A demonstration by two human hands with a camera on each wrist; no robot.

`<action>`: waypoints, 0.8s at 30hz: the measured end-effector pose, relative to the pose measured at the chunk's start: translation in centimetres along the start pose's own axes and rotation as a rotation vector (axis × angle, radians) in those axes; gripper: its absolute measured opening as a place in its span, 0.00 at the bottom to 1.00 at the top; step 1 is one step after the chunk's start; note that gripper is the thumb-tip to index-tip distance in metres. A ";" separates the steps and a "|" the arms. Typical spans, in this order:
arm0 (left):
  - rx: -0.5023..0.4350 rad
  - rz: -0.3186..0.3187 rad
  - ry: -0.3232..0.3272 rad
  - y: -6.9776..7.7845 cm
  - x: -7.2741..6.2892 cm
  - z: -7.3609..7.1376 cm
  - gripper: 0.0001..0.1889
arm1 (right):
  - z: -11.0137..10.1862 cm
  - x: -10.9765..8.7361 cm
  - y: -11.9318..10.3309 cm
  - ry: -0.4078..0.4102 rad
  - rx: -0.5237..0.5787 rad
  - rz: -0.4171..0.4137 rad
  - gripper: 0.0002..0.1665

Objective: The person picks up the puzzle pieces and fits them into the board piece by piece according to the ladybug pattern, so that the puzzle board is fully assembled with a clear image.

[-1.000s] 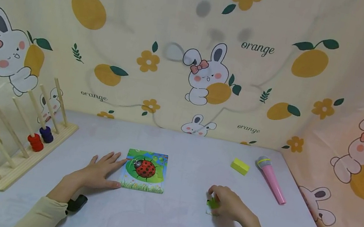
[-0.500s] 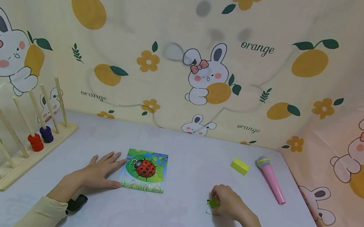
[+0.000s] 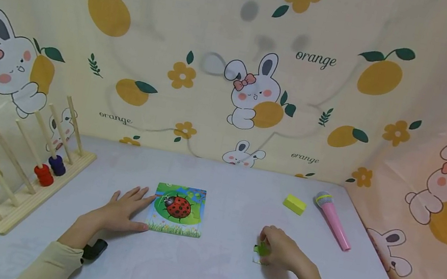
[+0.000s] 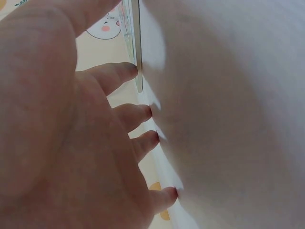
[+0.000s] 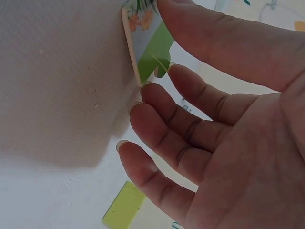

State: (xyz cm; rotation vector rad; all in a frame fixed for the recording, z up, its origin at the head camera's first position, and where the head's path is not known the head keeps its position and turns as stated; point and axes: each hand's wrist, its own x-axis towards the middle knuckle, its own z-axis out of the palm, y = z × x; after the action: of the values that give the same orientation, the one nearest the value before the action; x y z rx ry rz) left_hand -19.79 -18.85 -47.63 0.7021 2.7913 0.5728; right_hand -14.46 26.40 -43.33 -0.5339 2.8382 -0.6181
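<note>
A square jigsaw puzzle (image 3: 175, 223) with a red ladybug on green lies flat near the middle of the table. My left hand (image 3: 121, 211) rests beside it, fingers spread, with the index fingertip and thumb at its left edge. In the left wrist view those fingers (image 4: 114, 76) are straight, touching the board's thin edge and the tabletop. Farther right, my right hand (image 3: 282, 249) pinches a green and white puzzle piece (image 5: 152, 43) between thumb and index finger. That piece is low at the table surface, printed with orange flowers and partly hidden by the thumb.
A wooden peg rack (image 3: 9, 206) with red beads (image 3: 44, 175) and dark blue beads (image 3: 57, 165) stands at the left. A yellow block (image 3: 295, 204) and a pink toy microphone (image 3: 334, 222) lie at the back right. Patterned cloth (image 3: 206, 32) walls the table.
The right hand's index finger has drawn in slightly toward the puzzle piece, which stays in place. My left hand and the ladybug puzzle have not moved.
</note>
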 end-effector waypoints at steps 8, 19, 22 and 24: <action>-0.004 0.000 -0.009 0.2 -0.1 -0.1 0.47 | -0.1 -0.1 -0.1 -0.017 0.031 0.020 0.26; 0.004 0.005 -0.001 0.5 -0.3 -0.3 0.47 | -0.2 -0.1 -0.1 -0.038 0.064 0.036 0.30; 0.005 0.006 0.000 0.5 -0.3 -0.4 0.47 | -0.2 -0.1 0.1 -0.039 0.051 0.003 0.28; 0.004 0.006 -0.001 0.5 -0.3 -0.4 0.47 | -0.3 -0.1 0.1 -0.040 0.041 -0.020 0.25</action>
State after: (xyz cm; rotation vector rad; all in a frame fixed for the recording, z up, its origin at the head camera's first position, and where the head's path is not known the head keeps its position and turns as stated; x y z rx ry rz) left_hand -19.45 -18.70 -47.06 0.7114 2.7914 0.5681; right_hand -14.46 26.63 -43.13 -0.5617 2.7796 -0.6608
